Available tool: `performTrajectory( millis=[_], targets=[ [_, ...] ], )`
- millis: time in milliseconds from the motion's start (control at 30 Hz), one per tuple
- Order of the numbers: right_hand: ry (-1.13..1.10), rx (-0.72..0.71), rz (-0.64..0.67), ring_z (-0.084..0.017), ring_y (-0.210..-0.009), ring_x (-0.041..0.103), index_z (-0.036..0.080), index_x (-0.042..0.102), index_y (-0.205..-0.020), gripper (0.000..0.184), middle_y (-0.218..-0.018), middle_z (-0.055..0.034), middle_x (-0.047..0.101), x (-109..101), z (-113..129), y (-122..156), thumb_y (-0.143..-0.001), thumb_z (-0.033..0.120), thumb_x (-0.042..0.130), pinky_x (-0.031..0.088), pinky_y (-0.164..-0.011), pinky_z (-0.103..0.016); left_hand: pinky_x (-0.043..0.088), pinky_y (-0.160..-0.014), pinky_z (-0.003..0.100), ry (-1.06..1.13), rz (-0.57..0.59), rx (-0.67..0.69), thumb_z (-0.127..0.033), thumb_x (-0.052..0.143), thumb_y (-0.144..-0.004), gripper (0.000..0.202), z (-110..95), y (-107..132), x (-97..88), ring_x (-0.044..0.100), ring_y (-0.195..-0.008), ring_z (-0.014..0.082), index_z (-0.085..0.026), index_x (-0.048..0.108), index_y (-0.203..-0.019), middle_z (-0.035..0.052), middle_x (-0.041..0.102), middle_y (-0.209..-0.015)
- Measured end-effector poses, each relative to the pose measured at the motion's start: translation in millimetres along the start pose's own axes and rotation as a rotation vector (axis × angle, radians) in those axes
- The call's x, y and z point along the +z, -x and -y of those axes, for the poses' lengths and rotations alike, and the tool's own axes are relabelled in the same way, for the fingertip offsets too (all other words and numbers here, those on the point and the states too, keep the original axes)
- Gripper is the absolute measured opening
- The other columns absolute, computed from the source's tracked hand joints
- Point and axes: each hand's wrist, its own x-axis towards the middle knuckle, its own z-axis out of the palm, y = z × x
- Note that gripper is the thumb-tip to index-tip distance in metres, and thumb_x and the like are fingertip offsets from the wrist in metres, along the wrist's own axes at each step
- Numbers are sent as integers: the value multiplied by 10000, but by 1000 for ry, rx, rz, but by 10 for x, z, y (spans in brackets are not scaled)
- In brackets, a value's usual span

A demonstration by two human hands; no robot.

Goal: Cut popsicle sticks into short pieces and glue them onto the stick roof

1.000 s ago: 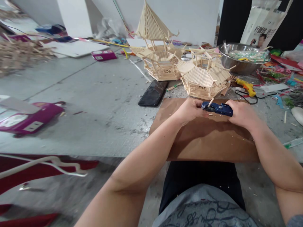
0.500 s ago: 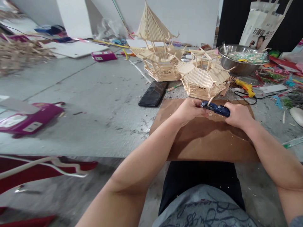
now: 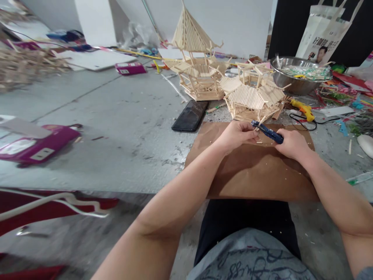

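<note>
1. My right grip (image 3: pixel 291 143) is clenched round the rear of a blue hand tool (image 3: pixel 271 134), right of centre in the frame, over the brown sheet (image 3: pixel 256 182).
2. My left grip (image 3: pixel 235 136) is closed at the tool's front, seemingly pinching the lower end of a thin wooden stick (image 3: pixel 264 118) that slants up there.
3. I judge the stick light, stiff, dry and easily snapped; fingertips near its end should suit it. The tool probably feels firm and heavier, best held by its rear.
4. I count one tool, one held stick, two stick-built pavilions (image 3: pixel 194 33) at upper centre, one phone (image 3: pixel 190 116), one yellow glue gun (image 3: pixel 305 111), one metal bowl (image 3: pixel 287 82) upper right, and two purple boxes (image 3: pixel 130 69) on the worktop's (image 3: pixel 122 147) left.
</note>
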Motion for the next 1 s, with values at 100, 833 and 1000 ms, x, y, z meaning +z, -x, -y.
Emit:
performTrajectory(
  millis=[100, 833, 1000],
  targets=[
    [-18, 14, -5, -252, -724, 634, 241, 632, -898, 257, -784, -71, 692, 9, -37, -20, -694, 366, 538, 358, -521, -290, 478, -556, 199, -102, 28, -23, -165, 628, -706, 86, 19, -12, -16, 562, -500, 64, -110, 589, -653, -4, 613, -561],
    [-4, 53, -3, -256, -722, 635, 245, 621, -901, 246, -773, -75, 687, 5, 40, 18, -720, 388, 536, 399, -547, -303, 355, -551, 207, -570, -361, 263, -254, 581, -738, 145, 73, 31, 91, 506, -545, 97, -147, 597, -642, -10, 575, -550],
    [-5, 37, -15, -281, -756, 641, 227, 596, -959, 296, -818, -97, 692, 27, 46, 10, -732, 401, 519, 410, -568, -326, 364, -544, 203, -591, -343, 275, -220, 535, -765, 218, 73, 46, 103, 527, -522, 102, -153, 559, -559, -12, 557, -496]
  ],
)
